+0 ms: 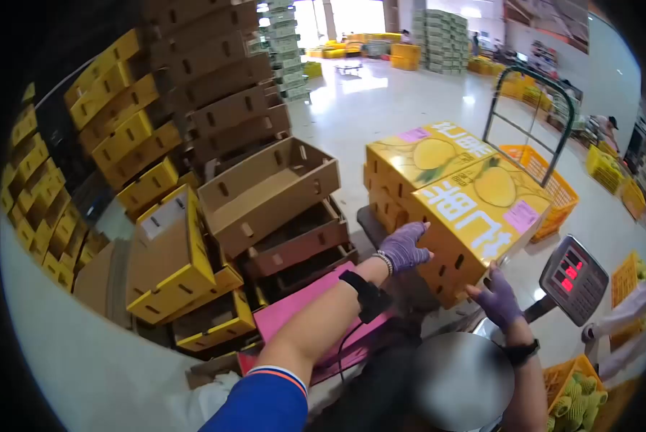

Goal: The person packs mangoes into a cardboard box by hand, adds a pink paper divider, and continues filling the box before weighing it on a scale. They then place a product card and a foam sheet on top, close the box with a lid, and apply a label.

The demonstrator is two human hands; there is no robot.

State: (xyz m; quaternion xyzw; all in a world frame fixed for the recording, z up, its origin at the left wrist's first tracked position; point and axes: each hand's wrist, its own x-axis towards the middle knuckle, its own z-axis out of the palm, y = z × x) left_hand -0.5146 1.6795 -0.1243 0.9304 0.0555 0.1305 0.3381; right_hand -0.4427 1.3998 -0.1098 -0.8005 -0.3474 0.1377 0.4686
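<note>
Two printed yellow fruit cartons, a far one (416,151) and a near one (474,209), stand side by side, with mango-like fruit and large white characters on their lids. My left hand (406,246), in a purple fingerless glove, is at the near carton's left side, fingers stretched out and thumb apart; whether it touches the cardboard I cannot tell. At the carton's front right corner is my right hand (499,299), gloved alike, with thumb and fingers around that corner. A scale display (573,279) with red digits stands to the right of it.
Open brown trays (269,191) and yellow cartons (172,259) are stacked on the left, near a pink surface (323,317). A green trolley handle (532,72) rises behind the printed cartons. Orange crates (546,191) and a crate of net-wrapped fruit (575,399) are on the right.
</note>
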